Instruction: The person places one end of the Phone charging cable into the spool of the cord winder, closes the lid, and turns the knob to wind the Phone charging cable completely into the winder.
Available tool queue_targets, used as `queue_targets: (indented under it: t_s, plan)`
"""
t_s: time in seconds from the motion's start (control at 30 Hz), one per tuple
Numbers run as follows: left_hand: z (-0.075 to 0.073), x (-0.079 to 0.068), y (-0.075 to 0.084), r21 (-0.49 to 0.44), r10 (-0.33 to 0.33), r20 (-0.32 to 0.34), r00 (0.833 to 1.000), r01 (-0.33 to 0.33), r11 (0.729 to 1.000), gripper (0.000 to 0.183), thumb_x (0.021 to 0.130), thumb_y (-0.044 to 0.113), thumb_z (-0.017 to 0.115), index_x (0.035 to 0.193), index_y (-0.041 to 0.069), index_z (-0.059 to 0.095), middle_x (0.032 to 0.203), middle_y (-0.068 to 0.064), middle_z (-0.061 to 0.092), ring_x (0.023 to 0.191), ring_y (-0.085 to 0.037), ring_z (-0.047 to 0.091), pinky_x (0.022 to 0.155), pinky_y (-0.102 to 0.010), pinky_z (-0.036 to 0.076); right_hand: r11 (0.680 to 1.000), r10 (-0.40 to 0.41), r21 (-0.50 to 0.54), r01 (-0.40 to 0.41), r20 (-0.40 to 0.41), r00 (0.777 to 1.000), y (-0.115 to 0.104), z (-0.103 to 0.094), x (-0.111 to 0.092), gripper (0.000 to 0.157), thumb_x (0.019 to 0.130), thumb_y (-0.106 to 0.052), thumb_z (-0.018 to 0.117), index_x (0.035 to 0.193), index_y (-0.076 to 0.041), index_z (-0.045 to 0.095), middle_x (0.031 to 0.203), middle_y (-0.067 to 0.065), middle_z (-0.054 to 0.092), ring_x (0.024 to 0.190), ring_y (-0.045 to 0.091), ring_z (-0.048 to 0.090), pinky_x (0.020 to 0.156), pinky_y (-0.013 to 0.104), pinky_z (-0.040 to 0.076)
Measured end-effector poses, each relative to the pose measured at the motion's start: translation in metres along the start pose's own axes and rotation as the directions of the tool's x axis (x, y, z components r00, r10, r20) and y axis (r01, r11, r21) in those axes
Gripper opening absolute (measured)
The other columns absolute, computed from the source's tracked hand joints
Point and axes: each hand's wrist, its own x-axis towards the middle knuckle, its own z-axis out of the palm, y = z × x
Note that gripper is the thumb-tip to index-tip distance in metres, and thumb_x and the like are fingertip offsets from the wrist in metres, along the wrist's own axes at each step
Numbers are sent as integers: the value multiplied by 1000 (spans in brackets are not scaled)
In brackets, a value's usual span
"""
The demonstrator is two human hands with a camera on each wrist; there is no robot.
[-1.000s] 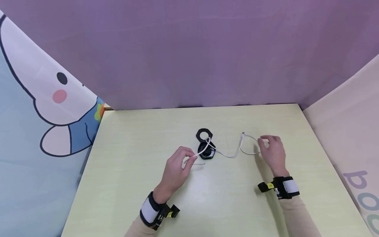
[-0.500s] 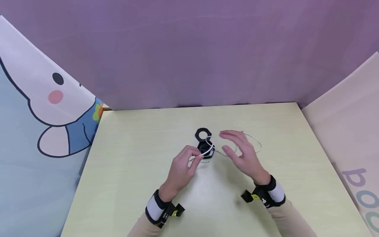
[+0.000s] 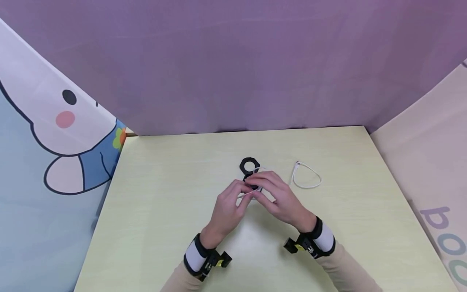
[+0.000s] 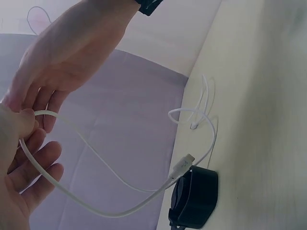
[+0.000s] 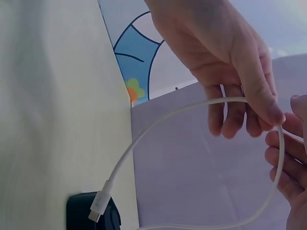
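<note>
A thin white charging cable (image 5: 158, 120) is pinched between thumb and fingers of my left hand (image 3: 226, 207). One of its ends, a white connector with a metal tip (image 4: 181, 166), hangs free near the black case. My right hand (image 3: 279, 198) has come right up to the left fingertips, its thumb and fingers apart around the cable. Behind both hands lies a small black hexagonal case (image 4: 199, 196) with its ring-shaped lid (image 3: 249, 166) flipped back; the hands hide much of it in the head view.
The cable's far part lies in a loop (image 3: 308, 187) on the pale wooden table (image 3: 164, 170), right of the case. A purple cloth (image 3: 233, 65) stands behind the table, with a cartoon-printed cloth (image 3: 73, 162) at left and a pale lettered cloth (image 3: 430, 162) at right.
My right hand has left the cable's loop at right and moved left to meet my left hand. The left hand, keeping its pinch on the cable, has shifted slightly right.
</note>
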Motion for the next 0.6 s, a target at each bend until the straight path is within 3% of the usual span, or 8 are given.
queue_targets:
  t_s: [0.27, 0.43, 0.6]
  plan:
    - [3, -1, 3, -8, -37, -4, 999, 37, 999, 6, 96, 6, 71, 97, 3, 65, 97, -7, 68, 89, -18, 70, 84, -22, 58, 1000, 3, -17, -3, -17, 1000, 1, 8, 0, 39, 109, -30, 52, 124, 2, 68, 121, 14, 67, 113, 27, 63, 104, 22, 47]
    - [2, -2, 4, -10, -38, 3, 999, 38, 999, 9, 92, 2, 73, 98, 3, 66, 97, -6, 68, 86, -17, 69, 81, -21, 58, 999, 39, -7, -39, -22, 999, 1, 8, 0, 41, 109, -33, 52, 125, 1, 67, 115, 11, 69, 101, 21, 65, 90, 18, 51]
    - [-1, -1, 3, -13, -55, 28, 998, 56, 998, 11, 92, 2, 74, 100, 3, 67, 98, -6, 68, 84, -16, 67, 78, -20, 58, 1000, 11, -17, -12, -36, 999, 3, 4, 2, 38, 107, -34, 57, 121, -2, 70, 109, 7, 70, 98, 20, 64, 90, 24, 50]
